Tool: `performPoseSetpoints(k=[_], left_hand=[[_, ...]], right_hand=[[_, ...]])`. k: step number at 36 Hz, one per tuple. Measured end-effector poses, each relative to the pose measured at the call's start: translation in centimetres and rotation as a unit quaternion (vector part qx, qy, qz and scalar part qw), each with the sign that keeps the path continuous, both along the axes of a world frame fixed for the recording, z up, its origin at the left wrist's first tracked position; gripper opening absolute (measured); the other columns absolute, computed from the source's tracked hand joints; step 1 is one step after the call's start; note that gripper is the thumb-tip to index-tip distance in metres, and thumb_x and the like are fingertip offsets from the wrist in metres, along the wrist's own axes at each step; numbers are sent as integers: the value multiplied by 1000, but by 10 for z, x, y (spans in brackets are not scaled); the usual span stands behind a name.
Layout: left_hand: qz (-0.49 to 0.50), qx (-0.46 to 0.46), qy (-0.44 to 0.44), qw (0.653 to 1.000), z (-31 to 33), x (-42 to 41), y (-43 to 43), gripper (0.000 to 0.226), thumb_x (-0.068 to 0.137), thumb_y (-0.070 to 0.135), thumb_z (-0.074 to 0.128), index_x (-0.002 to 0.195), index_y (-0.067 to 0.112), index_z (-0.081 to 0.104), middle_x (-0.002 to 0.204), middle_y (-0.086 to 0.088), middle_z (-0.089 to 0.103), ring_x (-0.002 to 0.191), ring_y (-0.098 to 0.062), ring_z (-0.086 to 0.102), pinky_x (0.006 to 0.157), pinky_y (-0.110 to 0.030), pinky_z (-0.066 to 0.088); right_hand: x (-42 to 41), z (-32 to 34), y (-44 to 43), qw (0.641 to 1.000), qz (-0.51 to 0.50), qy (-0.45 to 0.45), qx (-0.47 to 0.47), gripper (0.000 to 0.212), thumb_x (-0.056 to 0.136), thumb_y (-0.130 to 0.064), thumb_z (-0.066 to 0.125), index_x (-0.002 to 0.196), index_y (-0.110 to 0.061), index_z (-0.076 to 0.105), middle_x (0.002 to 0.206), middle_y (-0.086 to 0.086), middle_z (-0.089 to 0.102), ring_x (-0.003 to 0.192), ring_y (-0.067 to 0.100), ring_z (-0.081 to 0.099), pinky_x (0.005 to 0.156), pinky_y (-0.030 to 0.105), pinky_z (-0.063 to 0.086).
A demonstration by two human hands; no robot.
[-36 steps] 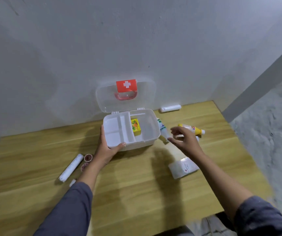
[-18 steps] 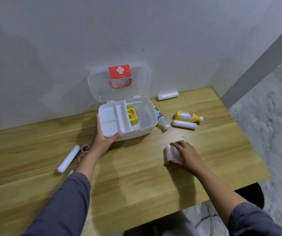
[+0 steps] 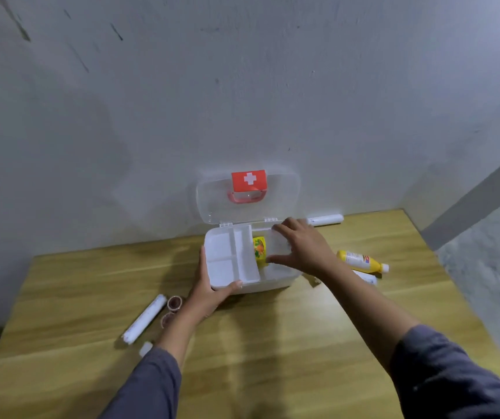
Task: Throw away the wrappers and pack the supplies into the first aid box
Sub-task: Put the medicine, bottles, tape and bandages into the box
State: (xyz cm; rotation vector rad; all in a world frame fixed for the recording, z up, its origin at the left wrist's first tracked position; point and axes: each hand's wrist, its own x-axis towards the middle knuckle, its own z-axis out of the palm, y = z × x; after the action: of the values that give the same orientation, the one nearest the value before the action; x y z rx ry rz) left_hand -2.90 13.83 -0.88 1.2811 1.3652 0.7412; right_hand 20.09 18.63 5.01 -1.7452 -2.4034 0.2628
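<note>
Fingers of right hand (image 3: 301, 251) grip white pack (image 3: 277, 247) over box (image 3: 272, 281); left hand (image 3: 209, 293) clasps box.

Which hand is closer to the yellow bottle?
Right. The right hand is over the box, just beside the yellow bottle; the left hand grips the box's far side.

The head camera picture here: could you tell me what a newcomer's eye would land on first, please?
First the red plate with a white cross on the raised clear lid of the first aid box, which stands at the back of the wooden table against the wall. Next, the right hand lowering a white packet into the box beside a yellow carton, while the left hand steadies its front corner. A yellow bottle lies to the right.
</note>
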Motion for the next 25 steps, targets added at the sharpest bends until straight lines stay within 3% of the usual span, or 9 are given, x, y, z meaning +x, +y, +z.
performPoseSetpoints(k=[7, 15, 18, 19, 22, 25], left_hand=[[1, -10, 11, 1000, -7, -4, 1, 115, 74, 31, 76, 143, 38, -16, 148, 23, 2, 137, 2, 12, 109, -23, 20], [5, -15, 11, 1000, -6, -5, 2, 116, 65, 47, 79, 139, 51, -10, 156, 15, 7, 142, -5, 15, 116, -39, 22], [12, -9, 15, 1000, -4, -3, 0, 113, 72, 34, 77, 142, 42, -11, 155, 17, 2, 139, 0, 12, 113, -27, 20], [14, -6, 13, 1000, -4, -3, 1, 112, 72, 33, 77, 143, 42, -10, 155, 17, 3, 138, 1, 12, 112, -27, 20], [9, -5, 7, 1000, -5, -5, 1, 114, 64, 47, 80, 140, 52, -6, 156, 14, 11, 141, -6, 17, 116, -42, 24], [12, -13, 11, 1000, -6, -5, 0, 113, 61, 50, 78, 135, 60, -6, 156, 16, 10, 141, -4, 16, 116, -41, 23]], right_hand=[[-26, -24, 28, 989, 70, -119, -44, 71, 69, -55, 67, 125, -15, 52, 123, 6, 53, 117, 27, 47, 102, 41, 36], [-37, -39, 37, 994, 64, -66, -65, 74, 70, -53, 67, 129, -15, 48, 130, 5, 53, 120, 26, 48, 97, 39, 37], [-32, -40, 37, 992, 74, -40, -89, 80, 67, -51, 72, 134, -17, 43, 132, 4, 51, 122, 25, 45, 97, 39, 38], [-28, -40, 37, 991, 79, -37, -99, 83, 65, -49, 74, 134, -17, 41, 133, 4, 50, 123, 25, 44, 97, 40, 38], [-18, -37, 35, 987, 75, -63, -129, 87, 64, -31, 79, 137, -15, 35, 136, 6, 45, 124, 26, 41, 98, 41, 43], [-13, -38, 33, 984, 60, -94, -136, 64, 69, -10, 69, 127, -9, 42, 128, 10, 48, 116, 30, 46, 89, 42, 49]])
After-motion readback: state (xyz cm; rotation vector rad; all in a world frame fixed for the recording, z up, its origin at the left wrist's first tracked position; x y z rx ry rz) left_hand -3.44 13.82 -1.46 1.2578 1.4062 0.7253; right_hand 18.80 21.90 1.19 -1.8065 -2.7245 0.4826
